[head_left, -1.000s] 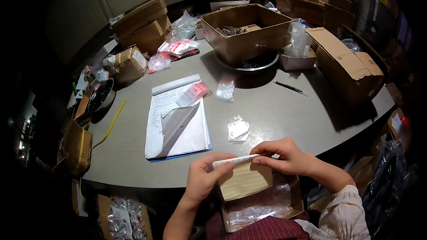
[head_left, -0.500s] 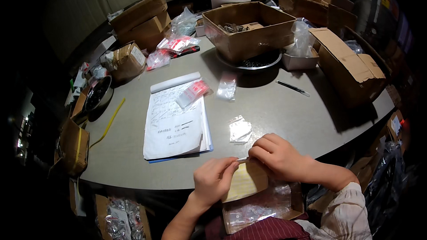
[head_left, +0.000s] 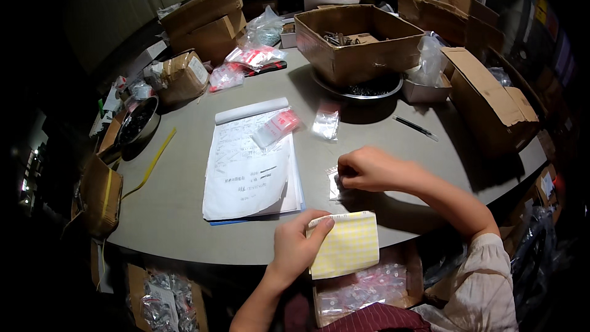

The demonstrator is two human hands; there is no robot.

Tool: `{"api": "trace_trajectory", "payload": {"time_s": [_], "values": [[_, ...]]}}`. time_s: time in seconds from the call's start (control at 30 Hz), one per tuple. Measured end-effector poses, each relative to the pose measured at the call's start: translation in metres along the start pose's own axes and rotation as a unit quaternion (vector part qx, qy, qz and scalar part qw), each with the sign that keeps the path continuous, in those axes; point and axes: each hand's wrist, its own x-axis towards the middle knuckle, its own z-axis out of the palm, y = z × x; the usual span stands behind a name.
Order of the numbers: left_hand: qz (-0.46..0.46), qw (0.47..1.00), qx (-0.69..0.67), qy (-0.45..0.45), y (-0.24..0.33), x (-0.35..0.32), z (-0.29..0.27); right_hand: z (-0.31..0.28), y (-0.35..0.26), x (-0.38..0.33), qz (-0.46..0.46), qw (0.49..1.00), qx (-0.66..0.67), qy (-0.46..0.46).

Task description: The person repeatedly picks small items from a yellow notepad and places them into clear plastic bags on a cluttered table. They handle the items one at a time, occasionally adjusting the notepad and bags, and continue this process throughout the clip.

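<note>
My left hand (head_left: 301, 238) pinches the upper left corner of a yellow-and-white checked sheet (head_left: 345, 247) between thumb and fingers, just off the table's near edge. My right hand (head_left: 370, 168) is over the table with its fingers curled down together onto a small stack of clear plastic bags (head_left: 334, 185). What those fingertips hold, if anything, is hidden beneath the hand. Below the sheet is an open cardboard box (head_left: 414, 273) in front of me, with several clear bags (head_left: 369, 286) inside.
A clipboard with handwritten papers (head_left: 239, 181) lies left of my hands, a red-and-clear bag (head_left: 276, 128) on it. Farther off are another small bag (head_left: 326, 120), a pen (head_left: 415, 128) and a large carton (head_left: 350, 55) on a metal basin (head_left: 391, 96). A yellow strap (head_left: 151, 163) lies at left.
My right hand has left the top edge of the checked sheet and moved up onto the small clear bags. My left hand still holds the sheet, now turned more toward view.
</note>
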Motion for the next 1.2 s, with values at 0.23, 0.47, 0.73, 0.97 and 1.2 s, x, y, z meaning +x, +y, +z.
{"api": "trace_trajectory", "payload": {"time_s": [0.23,0.47,0.73,0.97,1.2], "values": [[0.000,1.000,-0.009,0.014,-0.002,-0.005,0.000,-0.008,0.036,-0.029,0.152,0.983,-0.090,0.039],[0.042,0.999,0.010,0.012,0.003,-0.002,0.001,-0.027,0.043,-0.054,0.084,0.995,0.000,0.054],[0.028,1.000,0.004,-0.006,0.000,-0.002,-0.006,0.020,0.014,-0.034,-0.044,0.986,-0.094,0.132],[0.065,0.997,-0.021,0.025,-0.006,-0.004,0.001,0.006,0.019,-0.058,0.044,0.949,-0.236,0.207],[0.058,0.998,-0.024,0.021,-0.006,-0.006,0.002,-0.012,-0.031,-0.083,-0.001,0.986,0.125,-0.112]]}}
